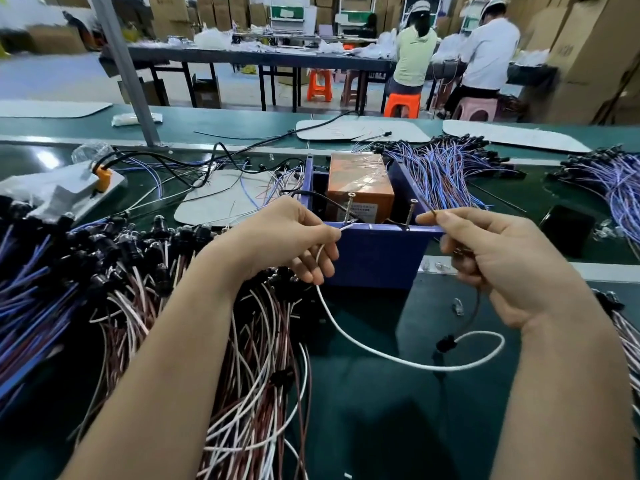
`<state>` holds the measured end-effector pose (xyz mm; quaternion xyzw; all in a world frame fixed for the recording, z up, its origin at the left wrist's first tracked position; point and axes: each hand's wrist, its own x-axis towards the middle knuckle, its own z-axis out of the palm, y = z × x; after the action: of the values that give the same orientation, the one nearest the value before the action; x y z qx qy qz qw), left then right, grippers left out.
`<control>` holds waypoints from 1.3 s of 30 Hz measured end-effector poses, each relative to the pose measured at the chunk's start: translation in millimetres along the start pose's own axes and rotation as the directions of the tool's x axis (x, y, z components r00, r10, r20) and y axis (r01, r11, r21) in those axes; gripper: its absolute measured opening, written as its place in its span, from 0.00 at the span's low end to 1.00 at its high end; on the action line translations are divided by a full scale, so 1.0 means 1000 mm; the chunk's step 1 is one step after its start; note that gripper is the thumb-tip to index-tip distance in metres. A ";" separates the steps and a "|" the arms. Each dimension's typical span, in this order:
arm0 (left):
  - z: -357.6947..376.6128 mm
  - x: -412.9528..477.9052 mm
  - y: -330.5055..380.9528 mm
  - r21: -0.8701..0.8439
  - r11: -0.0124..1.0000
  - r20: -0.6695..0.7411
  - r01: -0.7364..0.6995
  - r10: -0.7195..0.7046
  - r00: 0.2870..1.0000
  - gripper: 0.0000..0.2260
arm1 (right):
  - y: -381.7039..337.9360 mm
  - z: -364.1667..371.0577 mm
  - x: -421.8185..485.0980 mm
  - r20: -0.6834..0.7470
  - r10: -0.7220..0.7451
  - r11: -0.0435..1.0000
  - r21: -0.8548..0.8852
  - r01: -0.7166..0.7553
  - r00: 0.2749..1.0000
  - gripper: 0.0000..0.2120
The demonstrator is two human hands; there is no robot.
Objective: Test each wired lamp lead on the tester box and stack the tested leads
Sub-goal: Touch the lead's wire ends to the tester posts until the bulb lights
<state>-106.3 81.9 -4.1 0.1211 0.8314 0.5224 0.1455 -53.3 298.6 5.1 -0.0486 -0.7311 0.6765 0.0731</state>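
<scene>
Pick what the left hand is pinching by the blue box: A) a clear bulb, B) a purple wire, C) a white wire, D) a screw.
C: the left hand pinches the end of the white wire next to the blue box, while the right hand pinches the dark wire.

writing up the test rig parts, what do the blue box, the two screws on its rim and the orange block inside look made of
Blue box: looks like moulded plastic, even matte blue colour, thin straight walls.
Two screws: metal, probably steel; grey shine, visible threads, flat heads.
Orange block: wrapped in clear glossy film, judging by wrinkles and glare; the body underneath cannot be told.
</scene>
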 end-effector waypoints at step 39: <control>0.021 0.007 0.007 0.477 0.871 -0.277 -0.116 0.274 0.921 0.15 | 0.002 0.003 0.002 -0.003 0.149 0.987 -0.061 -0.149 0.989 0.09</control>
<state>-104.2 105.1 -7.1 0.1454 0.9252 0.3401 -0.0848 -56.0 296.5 2.8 -0.1050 -0.7457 0.6576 0.0203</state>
